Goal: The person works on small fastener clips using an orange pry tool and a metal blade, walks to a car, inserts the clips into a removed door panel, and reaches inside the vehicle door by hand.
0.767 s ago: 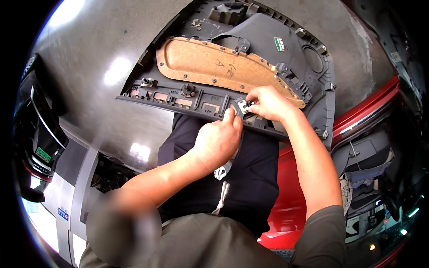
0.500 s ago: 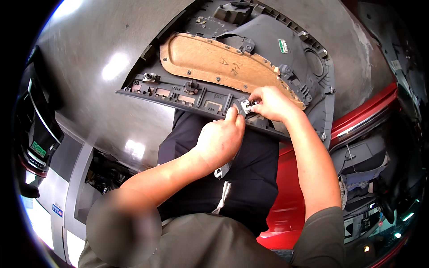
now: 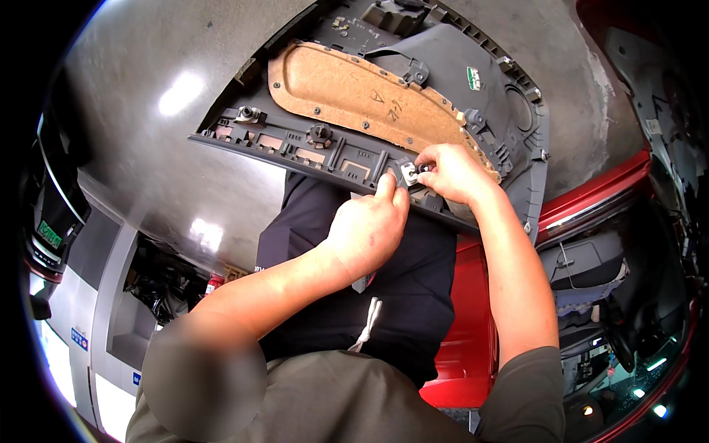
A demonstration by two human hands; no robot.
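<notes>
1. Door panel (image 3: pixel 450 55) lies in front of the person with its ribbed back side up, its near edge at the thighs of the dark trousers (image 3: pixel 310 229). How much of its weight the legs bear, I cannot tell.

2. White clip (image 3: pixel 409 174) sits on the panel's near strip, right of the middle, between the two hands. Just to its right is a small dark round piece (image 3: pixel 423 169).

3. Right hand (image 3: pixel 458 173): thumb and forefinger are narrow, seemingly pinching the dark round piece from the right. The other fingers are curled, and what lies beneath them is hidden.

4. Left hand (image 3: pixel 373 221): one finger points away from the body to the near strip, just left of the white clip; the rest are bent. Whether they grip the panel's edge, I cannot tell.

5. Good practice here, as I judge it: brace the strip close to the clip with the left hand, so that the panel does not rock on the legs.

6. Hold the small piece square to its seat and use even, modest force; a sideways twist could crack the plastic or send the piece flying.

7. Two similar fittings, a middle one (image 3: pixel 319 136) and a left one (image 3: pixel 248 114), stand farther left along the strip, near the tan board (image 3: pixel 354 96), and may serve as a guide for the angle.
</notes>
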